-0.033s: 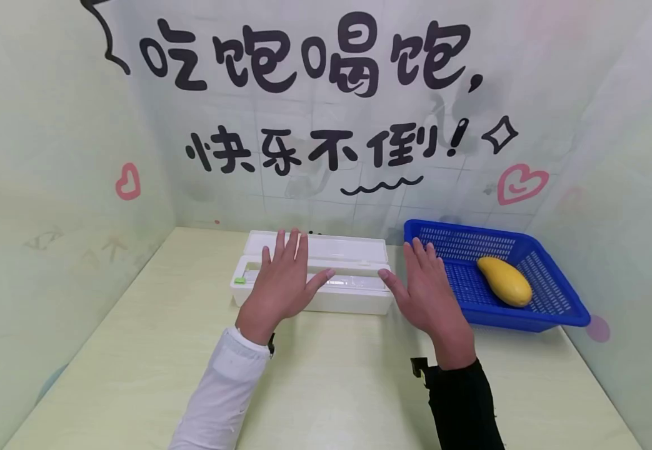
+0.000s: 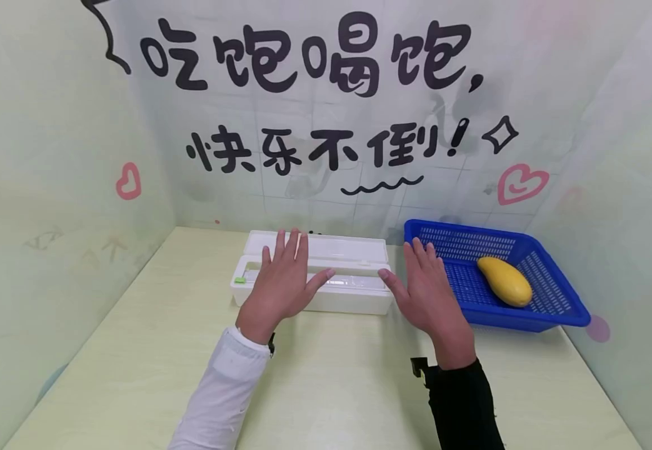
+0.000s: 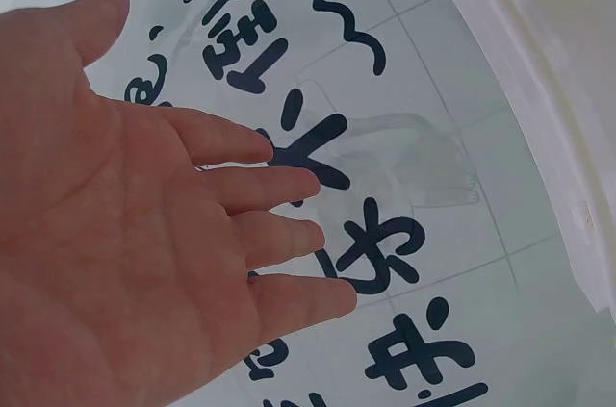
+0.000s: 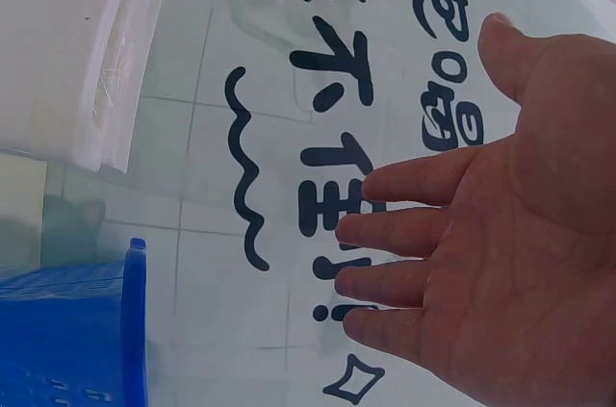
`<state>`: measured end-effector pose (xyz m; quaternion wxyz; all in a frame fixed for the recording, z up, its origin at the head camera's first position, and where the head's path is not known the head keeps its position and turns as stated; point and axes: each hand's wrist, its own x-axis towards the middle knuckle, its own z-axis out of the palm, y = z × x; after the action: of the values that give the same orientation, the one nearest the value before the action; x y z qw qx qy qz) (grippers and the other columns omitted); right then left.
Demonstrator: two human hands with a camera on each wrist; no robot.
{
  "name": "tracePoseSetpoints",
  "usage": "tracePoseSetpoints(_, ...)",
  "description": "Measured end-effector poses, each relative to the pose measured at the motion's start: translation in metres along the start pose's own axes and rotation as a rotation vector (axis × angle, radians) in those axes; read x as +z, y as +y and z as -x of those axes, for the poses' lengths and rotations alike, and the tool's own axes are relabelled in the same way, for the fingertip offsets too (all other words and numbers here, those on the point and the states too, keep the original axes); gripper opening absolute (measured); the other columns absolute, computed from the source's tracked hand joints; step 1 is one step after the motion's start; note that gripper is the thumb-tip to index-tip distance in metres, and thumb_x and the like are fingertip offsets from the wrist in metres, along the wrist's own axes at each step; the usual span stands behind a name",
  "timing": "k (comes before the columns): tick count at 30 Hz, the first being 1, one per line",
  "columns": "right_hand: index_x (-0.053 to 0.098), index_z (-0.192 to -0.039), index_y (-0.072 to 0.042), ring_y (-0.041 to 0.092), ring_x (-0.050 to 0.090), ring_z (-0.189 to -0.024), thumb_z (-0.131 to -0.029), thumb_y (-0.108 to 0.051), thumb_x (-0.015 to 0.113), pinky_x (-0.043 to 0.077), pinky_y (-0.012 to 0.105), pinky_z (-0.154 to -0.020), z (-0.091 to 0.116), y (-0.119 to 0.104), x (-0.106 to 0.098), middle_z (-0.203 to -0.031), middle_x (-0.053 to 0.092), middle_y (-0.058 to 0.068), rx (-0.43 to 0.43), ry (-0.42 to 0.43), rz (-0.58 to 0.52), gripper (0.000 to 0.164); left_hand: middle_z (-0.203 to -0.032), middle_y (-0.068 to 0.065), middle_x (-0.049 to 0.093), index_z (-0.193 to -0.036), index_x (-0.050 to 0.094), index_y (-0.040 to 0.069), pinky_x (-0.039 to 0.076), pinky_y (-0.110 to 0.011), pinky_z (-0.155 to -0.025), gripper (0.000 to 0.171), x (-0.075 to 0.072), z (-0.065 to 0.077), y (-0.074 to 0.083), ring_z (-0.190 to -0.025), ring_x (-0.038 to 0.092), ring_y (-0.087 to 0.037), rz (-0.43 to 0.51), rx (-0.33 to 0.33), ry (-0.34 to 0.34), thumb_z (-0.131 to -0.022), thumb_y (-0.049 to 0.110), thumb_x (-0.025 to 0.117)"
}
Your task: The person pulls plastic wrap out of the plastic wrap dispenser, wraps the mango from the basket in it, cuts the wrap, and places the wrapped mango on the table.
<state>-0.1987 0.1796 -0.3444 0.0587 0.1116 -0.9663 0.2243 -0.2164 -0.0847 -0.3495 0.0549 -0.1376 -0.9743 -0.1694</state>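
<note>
White box (image 2: 354, 304) near blue basket (image 2: 506, 319) sits partly behind left grip (image 2: 284, 284) and right grip (image 2: 427, 295), both spread.

Bright, diffuse light casts soft shadows on the table (image 2: 331, 394); wrist views look greyer.

Both arms (image 2: 221, 387) reach forward, left fingers (image 2: 290, 247) and right fingers (image 2: 419, 253) straight, thumbs (image 2: 319, 279) splayed.
</note>
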Motion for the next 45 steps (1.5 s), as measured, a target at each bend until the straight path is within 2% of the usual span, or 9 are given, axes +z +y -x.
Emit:
tracePoseSetpoints(13,0.020,-0.158,0.003,0.045,0.000,-0.155,-0.105,-0.055,0.039,0.004,0.063,-0.123,0.003,0.000,-0.003,-0.168,0.010,0.023,-0.016,0.021,-0.005,0.081,-0.168,-0.021,0.008,-0.160,0.015,0.000,0.008,-0.065,-0.122,0.090,-0.005,0.004,0.000,-0.156,-0.002,-0.041,-0.003,-0.010,-0.006,-0.101,0.063,0.040)
tracePoseSetpoints(17,0.023,-0.157,0.004,0.046,0.004,-0.155,-0.106,-0.051,0.041,0.008,0.064,-0.122,0.002,0.004,-0.007,-0.167,0.015,0.024,-0.020,0.063,-0.002,0.078,-0.168,-0.022,0.012,-0.160,0.017,0.000,0.012,-0.066,-0.121,0.085,-0.011,0.003,-0.004,-0.156,0.001,-0.043,-0.016,-0.001,0.019,-0.103,0.058,0.043)
tracePoseSetpoints(20,0.030,-0.155,0.002,0.045,0.018,-0.152,-0.105,-0.042,0.049,0.017,0.063,-0.121,-0.002,0.007,-0.008,-0.163,0.027,0.024,-0.037,0.112,-0.022,0.069,-0.164,-0.022,0.025,-0.158,0.027,0.001,0.023,-0.066,-0.118,0.075,-0.019,-0.001,-0.014,-0.153,0.016,-0.045,-0.037,0.013,0.041,-0.103,0.047,0.051)
tracePoseSetpoints(23,0.045,-0.148,0.002,0.043,0.037,-0.142,-0.103,-0.032,0.057,0.032,0.060,-0.116,-0.012,0.011,-0.003,-0.150,0.045,0.024,-0.048,0.129,-0.016,0.057,-0.150,-0.022,0.049,-0.147,0.049,0.002,0.042,-0.061,-0.108,0.055,-0.026,-0.009,-0.034,-0.138,0.043,-0.047,-0.069,0.035,0.051,-0.101,0.030,0.061)
tracePoseSetpoints(27,0.063,-0.132,0.001,0.038,0.054,-0.119,-0.100,-0.023,0.063,0.047,0.053,-0.103,-0.034,0.017,0.010,-0.125,0.061,0.021,-0.063,0.071,0.034,0.040,-0.127,-0.018,0.068,-0.123,0.071,0.003,0.052,-0.053,-0.098,0.030,-0.029,-0.022,-0.066,-0.120,0.060,-0.042,-0.097,0.026,-0.003,-0.095,0.011,0.067)
tracePoseSetpoints(30,0.067,-0.125,0.001,0.035,0.057,-0.109,-0.098,-0.019,0.066,0.049,0.049,-0.096,-0.050,0.019,0.021,-0.114,0.065,0.018,-0.101,0.015,0.079,0.034,-0.125,-0.016,0.070,-0.118,0.074,0.004,0.050,-0.051,-0.102,0.026,-0.024,-0.027,-0.085,-0.123,0.061,-0.039,-0.097,-0.012,-0.096,-0.092,0.005,0.068)
tracePoseSetpoints(34,0.069,-0.122,-0.001,0.037,0.058,-0.111,-0.096,-0.015,0.066,0.048,0.049,-0.096,-0.069,0.019,0.035,-0.113,0.065,0.019,-0.143,-0.057,0.145,0.030,-0.129,-0.016,0.069,-0.120,0.073,0.006,0.049,-0.054,-0.102,0.029,-0.012,-0.030,-0.099,-0.125,0.058,-0.043,-0.096,-0.054,-0.166,-0.092,0.004,0.069)
tracePoseSetpoints(40,0.069,-0.123,-0.003,0.040,0.054,-0.119,-0.096,-0.015,0.064,0.045,0.051,-0.104,-0.080,0.014,0.049,-0.122,0.060,0.022,-0.100,-0.178,0.190,0.030,-0.128,-0.017,0.068,-0.120,0.074,0.007,0.051,-0.055,-0.091,0.028,0.000,-0.035,-0.107,-0.111,0.058,-0.044,-0.114,-0.077,-0.175,-0.092,0.006,0.068)
tracePoseSetpoints(45,0.071,-0.117,-0.002,0.035,0.056,-0.112,-0.096,-0.014,0.065,0.047,0.047,-0.101,-0.082,0.013,0.056,-0.114,0.062,0.018,-0.074,-0.206,0.192,0.026,-0.118,-0.015,0.072,-0.108,0.078,0.009,0.053,-0.055,-0.085,0.021,0.007,-0.038,-0.118,-0.102,0.060,-0.041,-0.155,-0.067,-0.143,-0.091,0.006,0.066)
